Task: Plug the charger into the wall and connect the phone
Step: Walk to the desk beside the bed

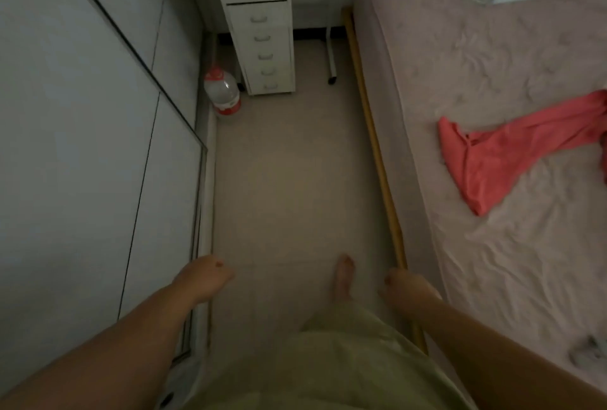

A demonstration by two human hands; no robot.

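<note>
No charger, phone or wall socket shows in this dim room. My left hand [203,278] hangs low at the left, next to the wardrobe's bottom edge, fingers curled under with nothing visible in it. My right hand [409,291] hangs at the right over the bed's wooden rail [374,133], also loosely curled and without anything in view. One bare foot [343,275] stands on the tiled floor between the hands.
A white sliding wardrobe [82,147] fills the left side. A bed with a pink sheet [492,212] and a red garment [499,160] is on the right. Ahead stand a white drawer unit [259,32] and a large water bottle [221,91] on the floor.
</note>
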